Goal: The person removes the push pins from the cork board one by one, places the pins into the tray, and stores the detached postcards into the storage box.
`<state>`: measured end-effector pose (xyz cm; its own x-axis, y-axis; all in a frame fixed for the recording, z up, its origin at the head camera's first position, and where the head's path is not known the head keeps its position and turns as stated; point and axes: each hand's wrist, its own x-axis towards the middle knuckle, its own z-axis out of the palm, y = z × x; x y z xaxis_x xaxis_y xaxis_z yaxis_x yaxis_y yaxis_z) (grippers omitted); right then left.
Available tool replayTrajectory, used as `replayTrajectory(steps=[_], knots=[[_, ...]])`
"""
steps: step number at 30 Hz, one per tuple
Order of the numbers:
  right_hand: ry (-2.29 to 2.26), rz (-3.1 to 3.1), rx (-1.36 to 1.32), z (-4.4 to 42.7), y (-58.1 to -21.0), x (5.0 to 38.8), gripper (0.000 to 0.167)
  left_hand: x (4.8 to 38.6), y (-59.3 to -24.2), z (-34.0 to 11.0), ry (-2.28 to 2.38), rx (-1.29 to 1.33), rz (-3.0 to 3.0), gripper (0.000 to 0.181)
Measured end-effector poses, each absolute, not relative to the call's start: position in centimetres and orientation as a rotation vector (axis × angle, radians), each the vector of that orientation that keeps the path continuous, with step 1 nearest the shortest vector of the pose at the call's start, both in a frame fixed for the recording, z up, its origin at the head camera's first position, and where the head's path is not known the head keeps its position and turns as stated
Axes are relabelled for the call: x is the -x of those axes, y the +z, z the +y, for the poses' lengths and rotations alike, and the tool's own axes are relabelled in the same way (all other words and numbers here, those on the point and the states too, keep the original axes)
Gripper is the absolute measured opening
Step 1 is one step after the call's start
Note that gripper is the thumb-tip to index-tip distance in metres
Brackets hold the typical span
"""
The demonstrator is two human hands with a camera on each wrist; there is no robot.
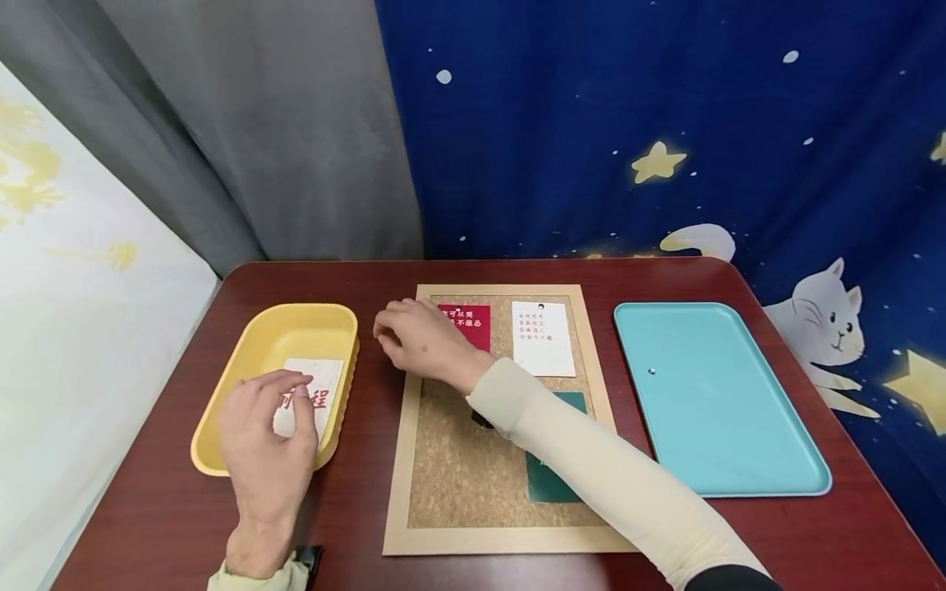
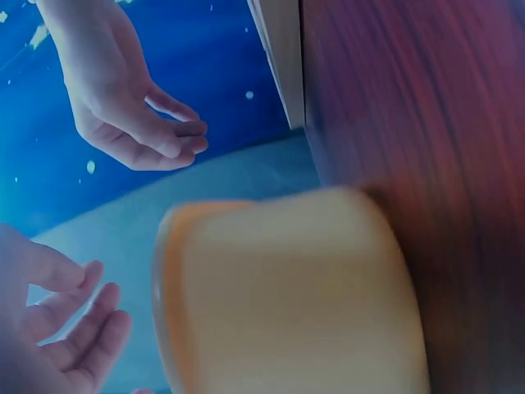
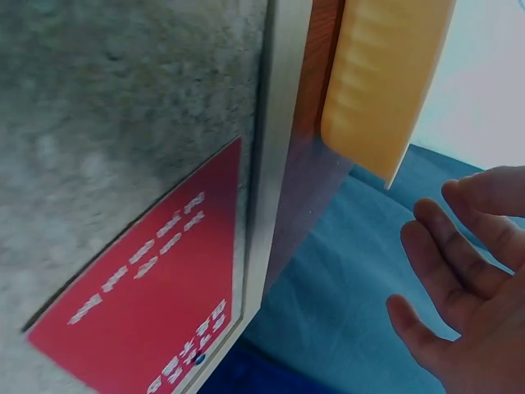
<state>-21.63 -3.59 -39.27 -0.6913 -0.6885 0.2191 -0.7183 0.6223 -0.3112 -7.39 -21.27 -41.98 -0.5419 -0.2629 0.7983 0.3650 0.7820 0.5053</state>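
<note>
My left hand hovers over the near part of a yellow basket, its fingers loosely bent. Inside the basket lies a white card with red characters, partly hidden by that hand. My right hand is above the upper left edge of a wood-framed corkboard; in the right wrist view its fingers are loosely bent with nothing between them. A red card and a white card are pinned on the board. Below them, a green card is partly covered by my right sleeve.
To the right of the board is a blue tray with a small shiny pin in it. Everything stands on a dark red table. Grey and blue curtains hang behind it.
</note>
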Motion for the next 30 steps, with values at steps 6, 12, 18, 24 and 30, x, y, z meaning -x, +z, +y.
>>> replayTrajectory(steps=[6, 12, 18, 24, 30], knots=[[0.618, -2.781, -1.181, -2.0, -39.4, 21.2, 0.014, 7.4, -42.2, -19.6, -0.844, 0.175, -1.98, 0.014], [0.714, -2.791, -1.127, 0.1, -39.5, 21.1, 0.011, 7.4, -42.4, -18.3, -0.899, 0.251, -2.07, 0.016], [0.742, -2.791, -1.094, 2.0, -39.6, 20.8, 0.01, 7.4, -42.5, -17.2, -0.922, 0.297, -2.19, 0.014], [0.817, -2.849, -1.023, 4.1, -39.6, 20.2, 0.01, 7.2, -42.7, -16.1, -0.916, 0.291, -2.367, 0.012], [0.844, -2.93, -0.956, 6.1, -39.9, 19.9, 0.011, 7.0, -43.0, -15.1, -0.898, 0.313, -2.479, 0.013]])
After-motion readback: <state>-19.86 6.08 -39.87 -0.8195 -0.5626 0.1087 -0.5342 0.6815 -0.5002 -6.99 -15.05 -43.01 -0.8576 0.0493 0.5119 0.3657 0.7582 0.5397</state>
